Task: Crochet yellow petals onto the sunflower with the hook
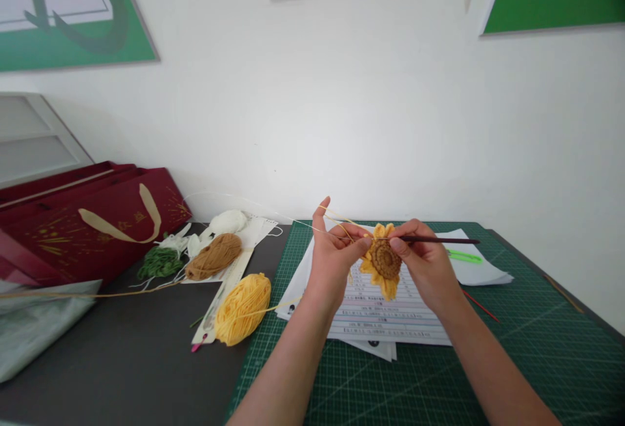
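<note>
While aloft, flower (385, 259) between both grips (334, 256) (427, 266).

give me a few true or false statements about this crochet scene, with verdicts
1. The right hand holds a dark crochet hook. True.
2. The yellow yarn ball lies to the right of both hands in the picture. False: it lies to their left.
3. The crocheted flower has a brown centre and yellow petals. True.
4. The left hand lies flat on the green cutting mat. False: it is raised above it, pinching the flower's edge.
5. The red bag has a cream handle. True.
</note>
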`<act>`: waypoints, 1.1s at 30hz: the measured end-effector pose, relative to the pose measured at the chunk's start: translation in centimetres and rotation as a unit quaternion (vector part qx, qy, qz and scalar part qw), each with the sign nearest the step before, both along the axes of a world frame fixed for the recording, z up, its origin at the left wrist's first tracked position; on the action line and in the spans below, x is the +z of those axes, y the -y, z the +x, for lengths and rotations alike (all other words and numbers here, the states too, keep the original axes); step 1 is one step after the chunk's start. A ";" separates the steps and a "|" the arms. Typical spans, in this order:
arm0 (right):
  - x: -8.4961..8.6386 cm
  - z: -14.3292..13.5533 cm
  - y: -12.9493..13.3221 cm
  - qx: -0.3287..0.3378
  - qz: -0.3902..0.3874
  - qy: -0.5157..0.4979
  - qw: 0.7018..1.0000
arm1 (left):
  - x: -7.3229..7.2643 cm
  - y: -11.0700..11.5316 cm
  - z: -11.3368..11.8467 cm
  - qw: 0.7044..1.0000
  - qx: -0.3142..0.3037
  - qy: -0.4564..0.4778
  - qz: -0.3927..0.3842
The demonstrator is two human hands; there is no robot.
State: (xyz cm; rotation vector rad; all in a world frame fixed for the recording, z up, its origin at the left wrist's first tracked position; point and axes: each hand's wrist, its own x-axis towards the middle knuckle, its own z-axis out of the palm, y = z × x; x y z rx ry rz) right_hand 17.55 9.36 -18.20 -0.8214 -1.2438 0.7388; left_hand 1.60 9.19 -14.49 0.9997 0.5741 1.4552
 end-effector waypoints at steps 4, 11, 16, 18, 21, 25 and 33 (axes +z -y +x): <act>-0.3 0.0 -0.2 0.013 -0.020 -0.015 1.000 | 0.1 0.1 0.0 1.000 0.002 -0.001 -0.001; -0.6 -0.5 -0.2 0.039 -0.047 -0.059 0.996 | 0.2 0.1 -0.4 0.999 -0.007 -0.038 0.010; -0.5 -0.7 -0.2 0.061 -0.066 -0.092 0.992 | 0.4 -0.4 -1.5 0.995 -0.080 -0.047 0.030; -0.4 -0.7 -0.2 0.070 -0.074 -0.105 0.989 | 0.6 -0.7 -2.2 0.990 -0.132 -0.044 0.027; -0.3 -0.6 -0.2 0.084 -0.083 -0.126 0.985 | 0.9 -1.1 -3.1 0.981 -0.193 -0.019 0.015; 0.1 -0.6 -0.1 0.111 -0.098 -0.146 0.978 | 0.7 -1.8 -3.3 0.980 -0.191 0.061 -0.013; 0.7 -0.4 0.1 0.139 -0.110 -0.173 0.969 | -0.4 -3.5 -3.6 0.996 -0.068 -0.053 0.023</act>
